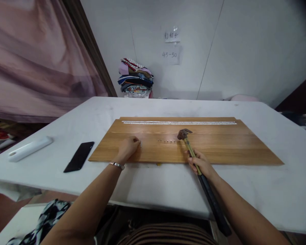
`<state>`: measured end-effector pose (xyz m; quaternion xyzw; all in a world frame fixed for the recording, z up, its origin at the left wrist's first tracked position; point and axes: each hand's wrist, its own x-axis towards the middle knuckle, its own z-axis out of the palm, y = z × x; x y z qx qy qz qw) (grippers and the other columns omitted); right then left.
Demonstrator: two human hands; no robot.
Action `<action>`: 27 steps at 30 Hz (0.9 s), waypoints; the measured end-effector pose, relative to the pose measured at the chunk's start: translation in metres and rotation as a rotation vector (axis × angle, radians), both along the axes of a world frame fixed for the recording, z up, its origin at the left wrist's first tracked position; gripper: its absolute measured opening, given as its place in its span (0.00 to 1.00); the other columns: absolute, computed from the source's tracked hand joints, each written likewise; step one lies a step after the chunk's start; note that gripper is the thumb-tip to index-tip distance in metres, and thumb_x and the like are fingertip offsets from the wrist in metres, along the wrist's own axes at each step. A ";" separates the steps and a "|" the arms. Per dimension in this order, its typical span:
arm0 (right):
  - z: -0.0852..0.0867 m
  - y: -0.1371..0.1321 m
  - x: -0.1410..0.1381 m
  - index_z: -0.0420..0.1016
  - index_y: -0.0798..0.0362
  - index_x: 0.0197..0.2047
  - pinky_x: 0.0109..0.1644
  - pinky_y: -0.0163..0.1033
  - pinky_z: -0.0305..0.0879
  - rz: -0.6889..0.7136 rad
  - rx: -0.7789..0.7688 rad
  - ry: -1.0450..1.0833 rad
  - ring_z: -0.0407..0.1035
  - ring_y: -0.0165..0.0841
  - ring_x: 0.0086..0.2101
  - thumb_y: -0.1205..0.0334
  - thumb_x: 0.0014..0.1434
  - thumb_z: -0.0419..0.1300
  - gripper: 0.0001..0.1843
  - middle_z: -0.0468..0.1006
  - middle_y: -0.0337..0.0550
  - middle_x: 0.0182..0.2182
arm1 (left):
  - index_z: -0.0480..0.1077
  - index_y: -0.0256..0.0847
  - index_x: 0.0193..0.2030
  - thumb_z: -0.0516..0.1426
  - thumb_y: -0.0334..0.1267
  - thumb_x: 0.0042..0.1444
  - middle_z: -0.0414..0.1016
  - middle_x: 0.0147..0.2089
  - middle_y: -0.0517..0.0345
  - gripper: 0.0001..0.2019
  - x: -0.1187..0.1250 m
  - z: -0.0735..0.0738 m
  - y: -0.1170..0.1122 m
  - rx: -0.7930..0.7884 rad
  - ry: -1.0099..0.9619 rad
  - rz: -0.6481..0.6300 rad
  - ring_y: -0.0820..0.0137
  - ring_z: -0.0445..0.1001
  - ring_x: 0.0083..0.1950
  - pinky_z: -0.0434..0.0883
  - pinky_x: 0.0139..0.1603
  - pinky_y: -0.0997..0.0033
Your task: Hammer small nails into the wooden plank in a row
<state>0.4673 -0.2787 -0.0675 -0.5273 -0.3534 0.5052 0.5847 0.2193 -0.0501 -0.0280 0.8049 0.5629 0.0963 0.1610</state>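
My right hand is wrapped round the hammer partway up its shaft. The claw head rests over the wooden board, at the right end of a row of several nails standing in the wood. The long black grip slants down toward my right forearm. On the board's left part, my left hand has thumb and forefinger pinched together beside a few loose nails. Whatever sits between those fingertips is too small to make out. The board lies flat before me, with two white strips along its far side.
A black phone and a long white object lie left of the board on the white-covered table. Folded cloth is stacked at the table's back edge. Two paper notes hang on the wall.
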 end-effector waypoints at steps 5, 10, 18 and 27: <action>0.002 0.001 0.001 0.63 0.54 0.41 0.11 0.28 0.48 -0.036 0.016 0.016 0.50 0.23 0.09 0.59 0.48 0.57 0.15 0.61 0.25 0.11 | 0.75 0.39 0.33 0.53 0.43 0.51 0.78 0.37 0.50 0.12 0.008 0.004 0.010 -0.014 0.061 -0.073 0.64 0.74 0.36 0.64 0.33 0.72; 0.003 0.002 0.002 0.63 0.54 0.41 0.11 0.29 0.47 -0.056 0.031 0.018 0.51 0.23 0.09 0.59 0.47 0.57 0.17 0.61 0.25 0.11 | 0.75 0.39 0.31 0.53 0.43 0.51 0.78 0.34 0.51 0.12 0.011 0.006 0.016 -0.050 0.079 -0.112 0.66 0.73 0.34 0.64 0.31 0.73; 0.003 0.000 0.000 0.63 0.54 0.40 0.11 0.28 0.45 -0.032 0.012 0.048 0.50 0.22 0.08 0.59 0.47 0.58 0.17 0.61 0.25 0.11 | 0.74 0.39 0.32 0.53 0.38 0.48 0.78 0.36 0.48 0.10 0.019 0.014 0.010 -0.011 0.199 -0.144 0.63 0.74 0.36 0.66 0.36 0.70; 0.008 0.000 0.000 0.63 0.54 0.40 0.11 0.28 0.47 -0.064 0.020 0.053 0.50 0.22 0.08 0.60 0.46 0.58 0.17 0.61 0.24 0.11 | 0.74 0.36 0.34 0.48 0.35 0.51 0.77 0.40 0.40 0.14 0.023 0.024 0.000 0.073 0.408 -0.268 0.57 0.75 0.39 0.68 0.38 0.65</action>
